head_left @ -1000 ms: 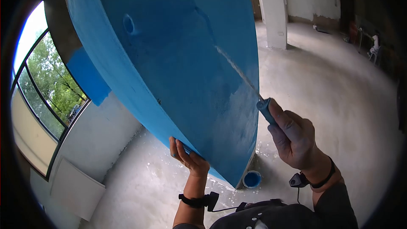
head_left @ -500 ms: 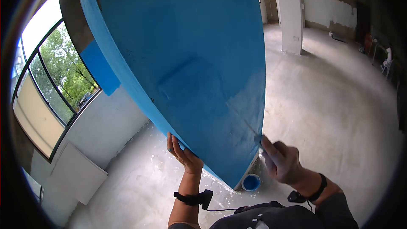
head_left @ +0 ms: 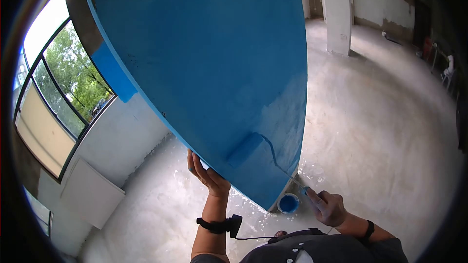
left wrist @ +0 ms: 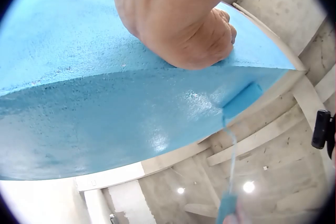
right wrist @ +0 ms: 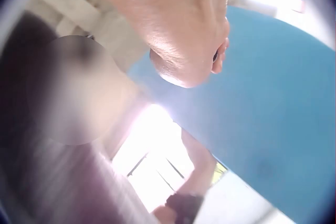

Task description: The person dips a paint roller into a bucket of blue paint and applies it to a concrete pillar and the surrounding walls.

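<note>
My right hand [head_left: 331,210] grips the blue handle of a paint roller, whose blue roller head [head_left: 245,149] lies against the lower part of a blue-painted pillar face [head_left: 204,68]. The bent metal rod runs between handle and head. Against the pillar's left edge rests my left hand [head_left: 209,175], its fingers extended along the side. In the left wrist view the left hand [left wrist: 178,24] touches the pillar's light blue side, and the roller head [left wrist: 243,100] sits on the adjoining face. The right hand [right wrist: 184,35] hides the handle in the right wrist view.
A bucket of blue paint [head_left: 288,203] stands on the floor by the pillar's base. At the left are a window [head_left: 68,73] and a pale panel [head_left: 92,192] leaning on the wall. A white column [head_left: 338,17] stands farther back at the right.
The right hand has come down and toward the body with the roller, whose head moved from high on the pillar face to its lower part. The left hand stays at the edge.
</note>
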{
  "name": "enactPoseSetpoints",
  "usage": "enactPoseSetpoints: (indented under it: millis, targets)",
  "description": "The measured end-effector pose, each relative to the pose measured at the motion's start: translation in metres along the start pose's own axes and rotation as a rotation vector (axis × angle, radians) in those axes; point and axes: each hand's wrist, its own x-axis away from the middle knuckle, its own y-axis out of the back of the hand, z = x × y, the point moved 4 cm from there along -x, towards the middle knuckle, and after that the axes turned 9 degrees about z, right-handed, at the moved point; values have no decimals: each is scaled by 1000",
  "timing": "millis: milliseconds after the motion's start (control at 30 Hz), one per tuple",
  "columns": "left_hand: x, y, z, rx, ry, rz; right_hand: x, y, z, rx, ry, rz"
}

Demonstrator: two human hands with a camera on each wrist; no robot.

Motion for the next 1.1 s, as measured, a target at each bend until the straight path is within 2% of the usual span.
enactPoseSetpoints:
  millis: [100,200,267,400,500,633,733,833,1033,1100]
  targets:
    - [4,0,5,14,56,3,-5,4,-1,-45,-34,-104]
    - [4,1,10,76,101,5,-39,17,-13,-13,-69,-169]
    - [4,0,11,63,118,-1,-82,48,-16,-26,15,-316]
    - [3,1,10,58,84,4,-156,134,-7,55,7,-410]
    - [2,1,12,53,95,3,-165,131,-16,18,84,-454]
    - [4,0,17,71,87,-20,-83,45,-36,-24,16,-254]
    - [7,1,18,23,73,-6,-12,-22,-39,-45,-106,-54]
    - [9,3,23,-27,58,0,-12,-14,-44,-16,-82,-107]
    - [3,5,21,10,92,7,-123,89,-38,-40,-75,-375]
    - [1,5,21,-32,105,25,-133,95,-33,-42,-81,-407]
